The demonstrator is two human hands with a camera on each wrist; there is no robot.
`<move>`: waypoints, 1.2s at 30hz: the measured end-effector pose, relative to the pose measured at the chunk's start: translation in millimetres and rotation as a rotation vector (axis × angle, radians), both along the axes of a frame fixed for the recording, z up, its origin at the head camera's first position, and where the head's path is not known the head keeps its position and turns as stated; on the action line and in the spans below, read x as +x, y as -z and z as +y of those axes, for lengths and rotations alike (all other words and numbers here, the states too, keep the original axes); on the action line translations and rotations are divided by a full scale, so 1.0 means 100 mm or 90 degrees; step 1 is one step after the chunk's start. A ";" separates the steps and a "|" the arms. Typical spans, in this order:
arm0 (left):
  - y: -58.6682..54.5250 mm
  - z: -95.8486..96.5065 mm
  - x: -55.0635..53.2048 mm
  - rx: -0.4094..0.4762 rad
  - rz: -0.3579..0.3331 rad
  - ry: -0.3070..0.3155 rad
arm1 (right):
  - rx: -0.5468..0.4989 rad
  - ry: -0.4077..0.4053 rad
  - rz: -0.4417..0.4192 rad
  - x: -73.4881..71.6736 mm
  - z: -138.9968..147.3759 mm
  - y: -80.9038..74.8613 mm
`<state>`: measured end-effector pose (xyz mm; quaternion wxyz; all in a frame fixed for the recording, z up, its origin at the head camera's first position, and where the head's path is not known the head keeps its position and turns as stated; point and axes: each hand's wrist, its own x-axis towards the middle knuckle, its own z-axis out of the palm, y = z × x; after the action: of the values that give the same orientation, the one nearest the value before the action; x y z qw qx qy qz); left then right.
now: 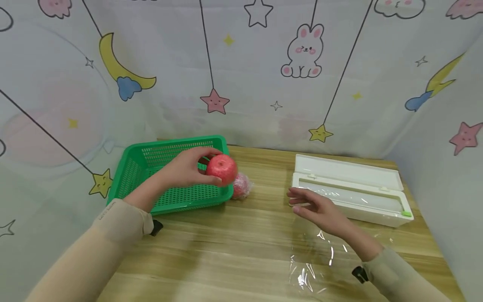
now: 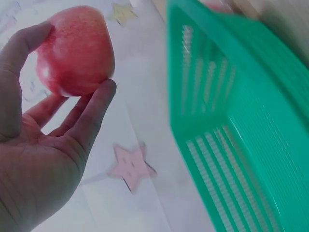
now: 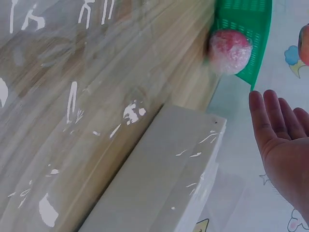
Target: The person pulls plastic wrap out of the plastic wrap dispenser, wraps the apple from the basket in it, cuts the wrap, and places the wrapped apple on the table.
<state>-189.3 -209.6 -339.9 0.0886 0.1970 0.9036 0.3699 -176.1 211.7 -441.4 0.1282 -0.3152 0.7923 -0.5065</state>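
My left hand (image 1: 187, 167) grips a red apple (image 1: 222, 169) between thumb and fingers, raised over the right side of a green plastic basket (image 1: 128, 167). In the left wrist view the apple (image 2: 79, 50) shows bare skin. My right hand (image 1: 320, 212) holds nothing; its fingers are relaxed, near the left end of a white cling film box (image 1: 377, 220). Clear film (image 1: 313, 260) spreads from the box over the table front. Beside the basket's right end sits another apple wrapped in film (image 1: 242, 186), also seen as a wrapped apple (image 3: 230, 51) in the right wrist view.
The box's lid (image 1: 347, 171) stands raised at the back, and a film roll (image 1: 354, 196) lies inside. A small green piece (image 1: 406, 214) sits at the box's right end. Behind the wooden table (image 1: 226, 260) hangs a printed curtain (image 1: 256, 67).
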 end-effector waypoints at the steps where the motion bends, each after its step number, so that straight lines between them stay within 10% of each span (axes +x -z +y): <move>1: 0.00 0.07 0.02 0.006 0.003 0.005 | -0.009 0.000 -0.002 0.01 -0.01 -0.02; 21: 0.53 1.35 0.37 0.101 -0.005 0.036 | -0.127 0.006 -0.073 0.24 -0.06 -0.12; 36: 0.80 1.90 0.40 0.065 0.015 0.096 | -0.037 0.035 0.033 0.34 0.37 0.07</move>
<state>-149.7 -20.0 -419.9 0.0956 0.2727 0.8673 0.4052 -142.3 248.4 -448.9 0.0849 -0.3099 0.7886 -0.5242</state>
